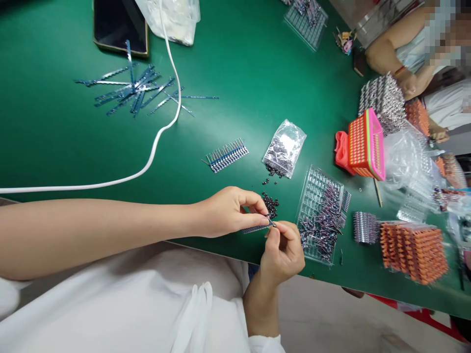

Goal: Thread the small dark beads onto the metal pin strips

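Note:
My left hand (230, 213) reaches in from the left, thumb and finger pinched on a thin dark part (270, 221). My right hand (283, 252) meets it from below, its thumb and forefinger closed at the part's other end, where a tiny dark bead shows. Partly under my left hand lies a row of small strip-held pieces (254, 229). Just beyond the fingertips is a pile of small black beads (270, 203). A clear bag (285, 147) spills more beads. Farther up lies another row of wire-legged pieces (228, 156).
A clear tray (307, 196) heaped with thin-legged parts stands right of my hands. Blue metal strips (136, 90), a white cable (158, 135) and a phone (119, 24) lie left. Stacked orange parts (414, 252), a basket (362, 144) and another person's arm (392, 54) are at right.

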The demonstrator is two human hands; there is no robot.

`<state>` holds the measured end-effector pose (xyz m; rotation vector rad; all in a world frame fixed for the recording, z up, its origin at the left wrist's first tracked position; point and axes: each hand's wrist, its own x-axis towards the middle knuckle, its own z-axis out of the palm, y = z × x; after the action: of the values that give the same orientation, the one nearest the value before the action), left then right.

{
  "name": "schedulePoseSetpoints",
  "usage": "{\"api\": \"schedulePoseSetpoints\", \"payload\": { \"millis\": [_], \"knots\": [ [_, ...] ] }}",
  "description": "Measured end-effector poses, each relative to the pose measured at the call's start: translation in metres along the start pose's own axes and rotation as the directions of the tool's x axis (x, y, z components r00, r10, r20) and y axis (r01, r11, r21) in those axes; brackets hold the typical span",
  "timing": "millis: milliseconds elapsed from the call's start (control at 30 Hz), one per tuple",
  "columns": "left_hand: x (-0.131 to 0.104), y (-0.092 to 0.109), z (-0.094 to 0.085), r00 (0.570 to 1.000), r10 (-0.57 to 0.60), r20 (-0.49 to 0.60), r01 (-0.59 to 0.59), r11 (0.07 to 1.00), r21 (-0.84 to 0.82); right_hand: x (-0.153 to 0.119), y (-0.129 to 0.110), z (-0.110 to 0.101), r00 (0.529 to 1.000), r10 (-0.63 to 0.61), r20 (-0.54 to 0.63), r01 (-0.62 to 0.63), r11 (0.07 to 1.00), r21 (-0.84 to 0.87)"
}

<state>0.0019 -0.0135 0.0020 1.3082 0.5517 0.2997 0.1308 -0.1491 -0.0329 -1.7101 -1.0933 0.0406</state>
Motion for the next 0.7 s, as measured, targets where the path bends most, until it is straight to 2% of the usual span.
{"api": "schedulePoseSetpoints", "payload": {
  "millis": [700],
  "knots": [
    [0.0001,0.0023,-0.0024,1.000,0.007,0.003,-0.007,0.998,0.064,-0.0004,0.0021,0.0000,1.000,-0.016,0.014,0.017,1.000,-0.003]
  ]
}}
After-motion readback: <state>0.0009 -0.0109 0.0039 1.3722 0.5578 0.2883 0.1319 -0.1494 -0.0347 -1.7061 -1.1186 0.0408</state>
